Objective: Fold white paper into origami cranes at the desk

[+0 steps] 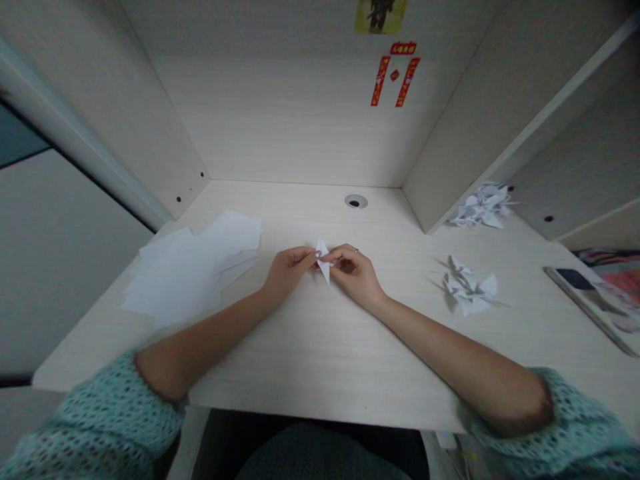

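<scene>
A small folded white paper piece [323, 262], narrow and pointed at both ends, is held upright over the middle of the pale wooden desk [310, 347]. My left hand [289, 269] pinches its left side with thumb and fingers closed. From the right, my right hand [355, 271] pinches the same piece, fingers curled, a ring on one finger. Both forearms reach in from the near edge, in teal knit sleeves.
A loose stack of white paper sheets [193, 267] lies at the left. Finished folded paper figures [469, 287] sit to the right, more of them [481, 207] on the side shelf. A phone [575, 279] lies far right. A cable hole [355, 201] is at the back.
</scene>
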`<state>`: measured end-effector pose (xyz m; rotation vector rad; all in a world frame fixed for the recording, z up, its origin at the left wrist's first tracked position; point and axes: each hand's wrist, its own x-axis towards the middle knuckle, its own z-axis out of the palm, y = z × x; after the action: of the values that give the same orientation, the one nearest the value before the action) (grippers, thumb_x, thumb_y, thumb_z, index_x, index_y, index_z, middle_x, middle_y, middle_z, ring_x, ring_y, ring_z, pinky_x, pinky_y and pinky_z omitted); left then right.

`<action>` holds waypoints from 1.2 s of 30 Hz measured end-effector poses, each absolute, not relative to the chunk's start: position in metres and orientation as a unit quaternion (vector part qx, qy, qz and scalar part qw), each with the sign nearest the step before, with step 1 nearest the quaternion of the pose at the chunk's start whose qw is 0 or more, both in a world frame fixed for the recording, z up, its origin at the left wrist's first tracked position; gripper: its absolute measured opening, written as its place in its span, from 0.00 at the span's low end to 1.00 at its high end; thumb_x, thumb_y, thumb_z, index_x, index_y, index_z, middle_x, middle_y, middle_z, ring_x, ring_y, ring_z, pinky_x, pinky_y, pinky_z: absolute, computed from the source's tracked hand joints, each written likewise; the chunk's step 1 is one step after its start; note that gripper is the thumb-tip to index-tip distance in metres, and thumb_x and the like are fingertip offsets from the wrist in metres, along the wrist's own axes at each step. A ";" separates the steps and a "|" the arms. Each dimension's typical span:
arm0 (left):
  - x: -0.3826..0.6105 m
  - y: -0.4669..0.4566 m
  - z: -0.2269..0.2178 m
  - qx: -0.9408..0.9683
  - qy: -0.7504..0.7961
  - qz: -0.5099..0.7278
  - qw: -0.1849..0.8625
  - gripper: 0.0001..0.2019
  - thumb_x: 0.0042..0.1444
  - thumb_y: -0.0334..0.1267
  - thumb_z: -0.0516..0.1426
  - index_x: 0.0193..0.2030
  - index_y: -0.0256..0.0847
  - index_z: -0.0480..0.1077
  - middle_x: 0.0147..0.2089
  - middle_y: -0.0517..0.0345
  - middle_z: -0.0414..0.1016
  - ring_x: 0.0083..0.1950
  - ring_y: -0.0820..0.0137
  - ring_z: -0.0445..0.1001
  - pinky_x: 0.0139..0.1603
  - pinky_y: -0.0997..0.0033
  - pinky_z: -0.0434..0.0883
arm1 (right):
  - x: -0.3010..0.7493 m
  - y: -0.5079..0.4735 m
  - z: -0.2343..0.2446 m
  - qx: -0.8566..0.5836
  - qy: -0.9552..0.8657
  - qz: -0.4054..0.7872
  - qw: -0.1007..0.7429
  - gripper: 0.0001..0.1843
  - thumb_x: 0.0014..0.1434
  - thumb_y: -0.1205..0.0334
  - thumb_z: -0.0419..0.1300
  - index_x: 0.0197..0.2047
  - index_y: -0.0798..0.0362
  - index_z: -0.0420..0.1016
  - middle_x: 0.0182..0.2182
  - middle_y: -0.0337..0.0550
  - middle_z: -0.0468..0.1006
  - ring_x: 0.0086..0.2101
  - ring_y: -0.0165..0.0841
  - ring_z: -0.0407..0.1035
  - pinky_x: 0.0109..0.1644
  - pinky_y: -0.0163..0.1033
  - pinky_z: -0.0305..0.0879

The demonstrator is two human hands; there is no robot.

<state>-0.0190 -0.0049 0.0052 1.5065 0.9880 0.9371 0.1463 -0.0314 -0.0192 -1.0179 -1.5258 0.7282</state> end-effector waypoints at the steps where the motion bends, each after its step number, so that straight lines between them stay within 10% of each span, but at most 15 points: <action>1: -0.019 -0.005 0.005 0.632 0.413 0.390 0.528 0.14 0.52 0.49 0.58 0.32 0.39 0.76 0.32 0.56 0.78 0.34 0.70 0.74 0.38 0.72 0.69 | 0.146 -0.031 -0.019 -0.430 -0.644 0.309 0.552 0.05 0.51 0.60 0.66 0.34 0.49 0.79 0.32 0.41 0.75 0.34 0.32 0.68 0.37 0.38 0.62; 36: -0.020 -0.007 0.007 0.604 0.416 0.398 0.551 0.15 0.51 0.48 0.59 0.36 0.38 0.77 0.34 0.55 0.79 0.36 0.69 0.75 0.40 0.71 0.69 | 0.144 -0.036 -0.008 -0.429 -0.601 0.350 0.577 0.07 0.54 0.55 0.64 0.34 0.48 0.81 0.33 0.43 0.80 0.37 0.35 0.73 0.44 0.42 0.68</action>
<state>-0.0199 -0.0068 0.0071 1.4301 0.9832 0.9407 0.1438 -0.0355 -0.0084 -1.0034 -1.4075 0.8181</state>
